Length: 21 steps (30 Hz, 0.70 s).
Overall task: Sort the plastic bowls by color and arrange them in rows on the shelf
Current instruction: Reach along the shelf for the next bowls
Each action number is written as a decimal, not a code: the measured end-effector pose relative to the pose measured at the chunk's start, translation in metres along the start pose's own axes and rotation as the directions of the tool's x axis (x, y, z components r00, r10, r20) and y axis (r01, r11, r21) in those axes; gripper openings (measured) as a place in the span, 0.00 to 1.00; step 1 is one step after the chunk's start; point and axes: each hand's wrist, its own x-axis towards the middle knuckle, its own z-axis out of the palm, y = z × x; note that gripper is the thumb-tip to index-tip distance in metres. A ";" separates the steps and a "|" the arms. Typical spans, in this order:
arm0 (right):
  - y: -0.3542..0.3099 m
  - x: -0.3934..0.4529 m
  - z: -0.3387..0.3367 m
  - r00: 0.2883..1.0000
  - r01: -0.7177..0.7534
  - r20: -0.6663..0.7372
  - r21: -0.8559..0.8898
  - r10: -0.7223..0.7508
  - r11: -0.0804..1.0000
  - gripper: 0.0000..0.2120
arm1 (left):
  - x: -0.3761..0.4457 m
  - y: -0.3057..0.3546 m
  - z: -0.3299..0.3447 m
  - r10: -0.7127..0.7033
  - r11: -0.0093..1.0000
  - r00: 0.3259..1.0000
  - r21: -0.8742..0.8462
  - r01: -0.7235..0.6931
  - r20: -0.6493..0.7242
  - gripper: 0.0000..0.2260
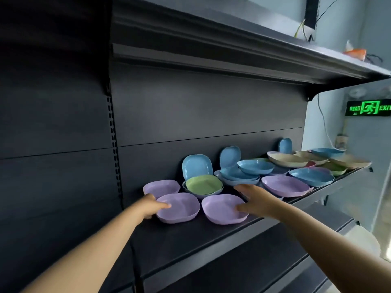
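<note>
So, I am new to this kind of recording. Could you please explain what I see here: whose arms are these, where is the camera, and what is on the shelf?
There is no machine. A person wears a camera on the head, so the single picture looks forward and down along that person's own arms. The left hand grips the rim of a purple bowl at the front. The right hand holds the edge of a second purple bowl beside it. On the dark shelf lie more plastic bowls, not yet sorted: purple, blue, beige, a green bowl nested in another. Some blue ones lean upright against the back panel.
</note>
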 end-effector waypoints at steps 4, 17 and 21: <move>0.015 0.039 -0.001 0.990 0.108 0.088 0.025 -0.110 0.994 0.11 | 0.017 0.001 0.017 -0.051 0.998 0.998 -0.033 0.050 -0.039 0.27; 0.029 0.101 0.016 0.908 0.282 0.360 -0.149 -0.214 0.948 0.41 | 0.018 0.001 0.040 -0.301 0.948 0.920 -0.182 0.261 -0.250 0.16; 0.034 0.098 0.018 0.901 0.181 0.406 -0.037 -0.150 0.983 0.33 | 0.007 0.002 0.041 -0.299 0.922 0.913 -0.331 0.201 -0.279 0.12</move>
